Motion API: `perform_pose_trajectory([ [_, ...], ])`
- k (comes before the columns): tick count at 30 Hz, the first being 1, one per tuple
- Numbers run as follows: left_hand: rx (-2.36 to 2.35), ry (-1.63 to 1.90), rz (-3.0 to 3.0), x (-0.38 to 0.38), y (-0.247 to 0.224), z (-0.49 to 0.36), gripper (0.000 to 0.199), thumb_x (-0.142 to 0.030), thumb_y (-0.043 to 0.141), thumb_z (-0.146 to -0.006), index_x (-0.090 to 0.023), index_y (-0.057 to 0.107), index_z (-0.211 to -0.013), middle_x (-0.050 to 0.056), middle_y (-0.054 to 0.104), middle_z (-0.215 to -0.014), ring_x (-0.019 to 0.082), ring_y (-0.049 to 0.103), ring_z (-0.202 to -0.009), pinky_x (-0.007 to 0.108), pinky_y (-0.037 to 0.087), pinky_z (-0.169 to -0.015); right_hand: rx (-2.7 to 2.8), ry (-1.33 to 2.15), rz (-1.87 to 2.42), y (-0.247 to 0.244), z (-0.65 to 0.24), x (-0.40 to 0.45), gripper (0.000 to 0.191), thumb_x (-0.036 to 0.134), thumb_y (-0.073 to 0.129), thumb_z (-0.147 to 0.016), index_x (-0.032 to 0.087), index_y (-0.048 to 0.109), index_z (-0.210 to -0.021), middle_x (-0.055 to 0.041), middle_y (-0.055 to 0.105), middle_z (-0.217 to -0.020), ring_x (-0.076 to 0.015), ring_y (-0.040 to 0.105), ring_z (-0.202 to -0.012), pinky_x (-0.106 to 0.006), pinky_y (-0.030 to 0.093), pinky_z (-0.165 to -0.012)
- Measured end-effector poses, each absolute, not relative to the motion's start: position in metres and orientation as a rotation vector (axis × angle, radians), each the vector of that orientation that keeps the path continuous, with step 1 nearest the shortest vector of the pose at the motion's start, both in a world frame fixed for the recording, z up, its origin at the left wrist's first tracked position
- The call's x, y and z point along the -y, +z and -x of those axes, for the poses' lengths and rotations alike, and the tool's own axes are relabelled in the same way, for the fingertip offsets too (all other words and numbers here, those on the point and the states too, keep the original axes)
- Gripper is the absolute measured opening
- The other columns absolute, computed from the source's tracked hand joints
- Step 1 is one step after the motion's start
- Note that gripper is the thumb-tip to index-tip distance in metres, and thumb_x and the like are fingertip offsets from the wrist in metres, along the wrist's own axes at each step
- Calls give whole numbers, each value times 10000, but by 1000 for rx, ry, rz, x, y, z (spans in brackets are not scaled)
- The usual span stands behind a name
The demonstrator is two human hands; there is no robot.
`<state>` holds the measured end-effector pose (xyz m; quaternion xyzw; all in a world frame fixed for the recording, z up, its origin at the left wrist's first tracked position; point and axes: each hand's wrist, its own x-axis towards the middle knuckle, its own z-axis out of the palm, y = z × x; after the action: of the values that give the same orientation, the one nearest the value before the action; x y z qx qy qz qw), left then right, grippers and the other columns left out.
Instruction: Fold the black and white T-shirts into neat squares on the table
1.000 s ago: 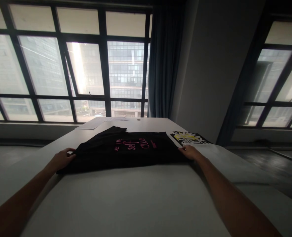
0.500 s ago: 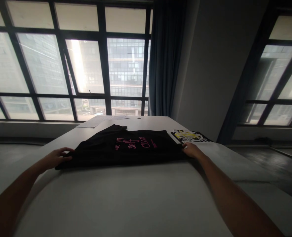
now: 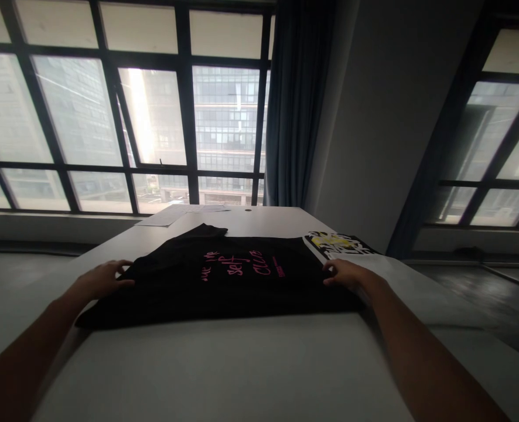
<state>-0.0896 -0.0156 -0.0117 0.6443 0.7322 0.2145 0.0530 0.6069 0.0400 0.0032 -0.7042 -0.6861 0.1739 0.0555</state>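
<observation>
A black T-shirt (image 3: pixel 237 299) with pink lettering lies spread sideways on the white table, a sleeve pointing away at the far left. At its left end, my left hand (image 3: pixel 103 279) rests on or just over the cloth with thumb and fingers apart. My right hand (image 3: pixel 351 274) is at the other end, fingers curved and parted from the thumb, by the shirt's edge. Whether the fingertips press on the cloth I cannot tell. Just beyond my right hand is a folded black, white and yellow patterned item (image 3: pixel 338 242).
The white table (image 3: pixel 224 369) stretches from me toward the windows. Sheets of paper (image 3: pixel 165 217) lie at its far left, and a round hole (image 3: pixel 248 210) is near the far edge. A blue curtain (image 3: pixel 292 117) hangs behind, beside a grey pillar (image 3: pixel 374 129).
The shirt's near edge has come toward me and spread wider, and the lettering sits slightly lower. Both hands have loosened from the cloth, their fingers now parted.
</observation>
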Motion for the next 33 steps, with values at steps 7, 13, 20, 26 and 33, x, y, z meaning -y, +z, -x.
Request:
perform_pose_trajectory([
  [7,-2232,507,-2176,-8,-26,54,475,-531,535,-702,-220,726,-1006,117,702,-1138,328,652,-1031,383,504,-838,2201,396,2050,-3,-594,-49,195,293,741,-730,180,715,-887,-61,722,-938,-210,657,-883,-268,482,-751],
  [13,-2361,689,-1885,-14,-18,46,518,-490,423,-835,-133,684,-1105,145,725,-1092,329,669,-1021,369,509,-852,2184,390,2076,-4,-594,-48,189,272,728,-735,171,720,-894,-64,727,-938,-209,658,-881,-266,478,-746],
  [20,-2548,645,-1949,0,-13,30,493,-375,470,-827,-142,596,-1243,203,668,-1208,406,620,-1087,514,499,-857,2177,380,2088,-6,-595,-52,198,277,746,-707,187,729,-883,-57,734,-944,-224,663,-916,-277,480,-758],
  [26,-1961,422,-2469,-11,-34,19,631,-539,340,-891,-154,605,-1314,119,573,-1408,289,500,-1314,402,342,-1126,2183,356,2094,-6,-595,-53,197,257,737,-720,178,726,-900,-73,730,-973,-232,663,-944,-286,478,-782],
  [33,-2036,177,-2188,-16,-55,30,724,-562,236,-917,-193,308,-1536,96,196,-1620,302,170,-1492,579,158,-1170,2177,299,2148,-7,-593,-49,191,266,727,-729,196,730,-906,-66,727,-967,-231,662,-942,-287,475,-782],
])
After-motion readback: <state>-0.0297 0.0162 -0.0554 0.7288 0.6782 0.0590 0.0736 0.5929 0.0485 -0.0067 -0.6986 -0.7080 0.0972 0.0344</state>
